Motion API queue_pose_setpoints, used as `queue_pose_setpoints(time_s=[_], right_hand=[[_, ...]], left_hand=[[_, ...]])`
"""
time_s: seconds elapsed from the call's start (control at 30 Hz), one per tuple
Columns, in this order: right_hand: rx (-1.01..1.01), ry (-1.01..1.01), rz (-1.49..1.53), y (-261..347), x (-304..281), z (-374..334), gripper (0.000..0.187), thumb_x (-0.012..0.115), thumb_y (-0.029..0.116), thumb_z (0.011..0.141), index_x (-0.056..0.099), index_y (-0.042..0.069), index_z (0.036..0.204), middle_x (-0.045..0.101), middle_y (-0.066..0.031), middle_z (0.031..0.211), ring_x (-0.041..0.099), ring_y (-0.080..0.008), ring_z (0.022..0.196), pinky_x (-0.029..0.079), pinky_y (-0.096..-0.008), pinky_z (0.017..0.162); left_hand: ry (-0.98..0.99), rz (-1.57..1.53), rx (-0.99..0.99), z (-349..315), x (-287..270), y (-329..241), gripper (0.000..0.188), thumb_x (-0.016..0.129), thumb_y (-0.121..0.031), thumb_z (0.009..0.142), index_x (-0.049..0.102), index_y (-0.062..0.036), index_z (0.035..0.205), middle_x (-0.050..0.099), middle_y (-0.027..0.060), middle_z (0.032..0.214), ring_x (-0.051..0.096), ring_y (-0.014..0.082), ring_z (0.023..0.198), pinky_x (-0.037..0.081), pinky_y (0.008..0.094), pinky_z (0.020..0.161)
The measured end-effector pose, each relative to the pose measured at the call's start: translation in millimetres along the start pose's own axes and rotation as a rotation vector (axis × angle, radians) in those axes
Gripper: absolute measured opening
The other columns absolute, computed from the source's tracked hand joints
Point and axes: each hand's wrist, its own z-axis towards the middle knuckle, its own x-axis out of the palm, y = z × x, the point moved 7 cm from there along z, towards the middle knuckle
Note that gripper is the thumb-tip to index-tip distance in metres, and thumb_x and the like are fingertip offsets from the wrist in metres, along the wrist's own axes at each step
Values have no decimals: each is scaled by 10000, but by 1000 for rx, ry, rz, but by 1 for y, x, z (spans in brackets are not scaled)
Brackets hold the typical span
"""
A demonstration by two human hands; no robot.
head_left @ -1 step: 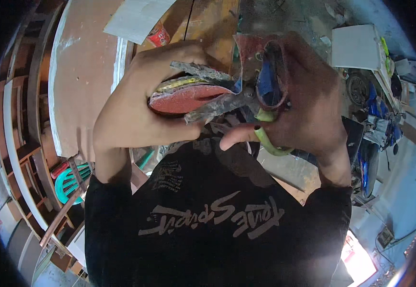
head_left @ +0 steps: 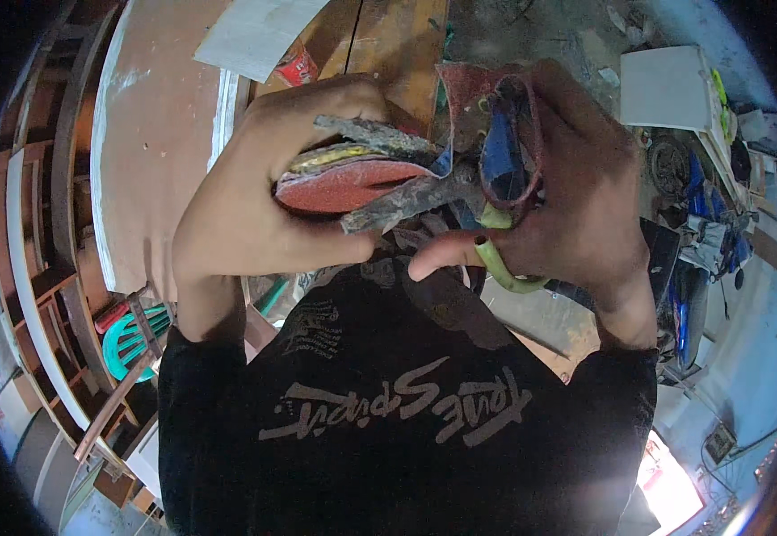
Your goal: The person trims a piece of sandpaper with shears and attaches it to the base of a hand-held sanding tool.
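My left hand (head_left: 250, 170) is closed around red sandpaper (head_left: 339, 186), folded in layers, with a yellowish edge above it. My right hand (head_left: 585, 196) holds worn grey snips (head_left: 406, 202) by olive-green grips; one grip (head_left: 500, 268) curves past my thumb. The snips' crusty blades stand apart and point left, with the folded sandpaper between them. Beside the pivot, more sandpaper curls up in a loop against my right fingers, its blue back showing inside. My right fingers are partly hidden behind that loop. Both hands are in front of my chest.
A brown board (head_left: 151, 134) and a pale sheet (head_left: 259, 37) lie ahead on the left, near a red container (head_left: 297, 67). Wooden frames (head_left: 58, 223) and a green plastic chair (head_left: 134, 344) stand left. To the right are a white box (head_left: 665, 87) and a blue motorbike (head_left: 697, 201).
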Motion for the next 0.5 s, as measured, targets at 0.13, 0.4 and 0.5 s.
queue_pose_setpoints(time_s=[0.13,0.4,0.5], right_hand=[[32,3,56,-5,3,-8,970,893,644,395,684,7,1095,675,-112,983,717,-265,808,570,-326,693],[18,49,102,2,0,1,959,911,613,408,672,10,1114,683,-135,984,722,-285,799,578,-352,700],[59,98,58,1,2,-1,960,909,616,413,668,22,1129,690,-157,991,720,-319,833,577,-366,738]], left_hand=[[-16,29,-11,-4,0,2,453,803,-199,529,638,12,894,613,86,845,595,172,758,437,292,699],[-16,27,6,-5,2,5,481,815,-231,507,631,9,881,602,78,849,587,173,751,435,299,688],[44,67,35,-1,-1,-3,507,809,-172,533,644,2,980,637,105,912,635,233,803,484,330,732]])
